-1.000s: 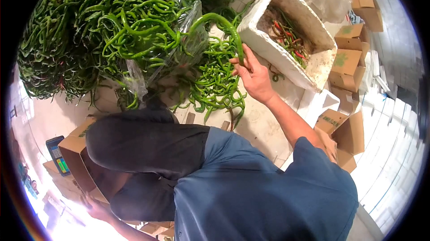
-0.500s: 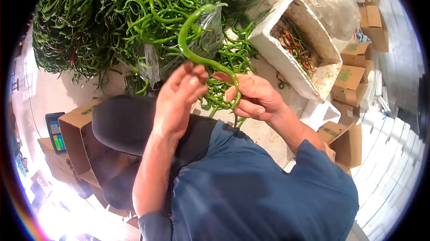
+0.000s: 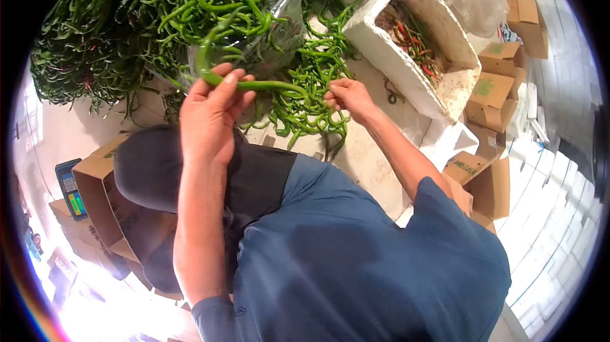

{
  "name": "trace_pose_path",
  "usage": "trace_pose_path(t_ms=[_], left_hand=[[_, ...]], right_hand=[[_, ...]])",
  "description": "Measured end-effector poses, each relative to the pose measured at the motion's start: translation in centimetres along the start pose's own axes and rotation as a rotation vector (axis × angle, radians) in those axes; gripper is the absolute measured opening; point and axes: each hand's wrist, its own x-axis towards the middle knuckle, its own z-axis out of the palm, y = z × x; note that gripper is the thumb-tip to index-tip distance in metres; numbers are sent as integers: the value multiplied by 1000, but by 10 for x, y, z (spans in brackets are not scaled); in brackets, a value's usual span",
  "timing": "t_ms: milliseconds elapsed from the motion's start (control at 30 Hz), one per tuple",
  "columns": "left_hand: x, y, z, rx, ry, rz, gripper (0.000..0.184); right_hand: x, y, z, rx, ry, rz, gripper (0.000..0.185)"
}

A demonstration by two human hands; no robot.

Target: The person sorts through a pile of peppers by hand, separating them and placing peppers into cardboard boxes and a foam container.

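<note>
A long, curved green chili pepper (image 3: 273, 85) is gripped by my left hand (image 3: 213, 110), thumb and fingers pinching it near its middle. One end curls up past the fingers and the other reaches right. Just beyond that right end, my right hand (image 3: 349, 97) is closed in a pinch; whatever its fingertips hold, if anything, cannot be made out. Below both hands, loose green peppers (image 3: 305, 116) lie spread on the floor. Behind my left hand rises a big heap of green peppers (image 3: 95, 43), with clear plastic (image 3: 279, 15) at its side.
A dirty white foam box (image 3: 381, 43) holding red and green peppers stands to the right. Cardboard boxes (image 3: 492, 97) line the far right. At the left are an open carton (image 3: 95, 174) and a device with a lit display (image 3: 70, 186). My bent knee (image 3: 149, 167) is beside the carton.
My left hand has taken hold of the pepper and moved left with it. The right hand has let go of the pepper and drawn its fingers into a pinch. The view has shifted slightly.
</note>
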Motion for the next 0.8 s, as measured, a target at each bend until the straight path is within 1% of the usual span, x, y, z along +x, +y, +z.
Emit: trace_pose_path(t_ms=[67,133,167,233,267,300,333,400,433,467,533,600,633,733,767,800], left_hand=[[-6,4,-2,39,80,26,32],[-11,5,-7,64,126,79,33],[-13,5,-11,59,137,99,32],[-17,7,-12,42,174,123,29],[-17,7,-18,29,153,150,27],[-19,7,-20,22,164,167,27],[-21,7,-23,16,178,185,28],[-21,7,-36,-46,81,146,30],[-21,8,-40,-72,37,128,30],[-21,8,-42,-100,-5,111,31],[-21,8,-41,-51,53,110,32],[-22,8,-34,-9,135,125,33],[-22,7,-34,-4,140,123,33],[-20,8,-34,10,151,137,32],[-21,9,-34,17,156,137,31],[-21,9,-34,24,157,132,31]], right_hand=[[20,58,-42,-204,199,104,27],[21,110,-76,-249,241,191,33],[13,127,-85,-250,273,240,33],[2,172,-97,-351,255,310,35],[-1,195,-101,-402,243,341,37],[1,232,-108,-418,226,370,41],[-8,244,-101,-449,273,421,35],[-13,273,-89,-490,256,478,26],[-12,282,-82,-648,128,384,20],[-15,294,-72,-792,280,264,27],[-27,258,-37,-927,197,66,30],[-15,255,-6,-1009,219,175,30],[-9,253,1,-1050,232,228,31],[15,259,0,-975,266,283,31],[18,250,-5,-974,241,212,33],[12,227,-9,-904,192,118,31]])
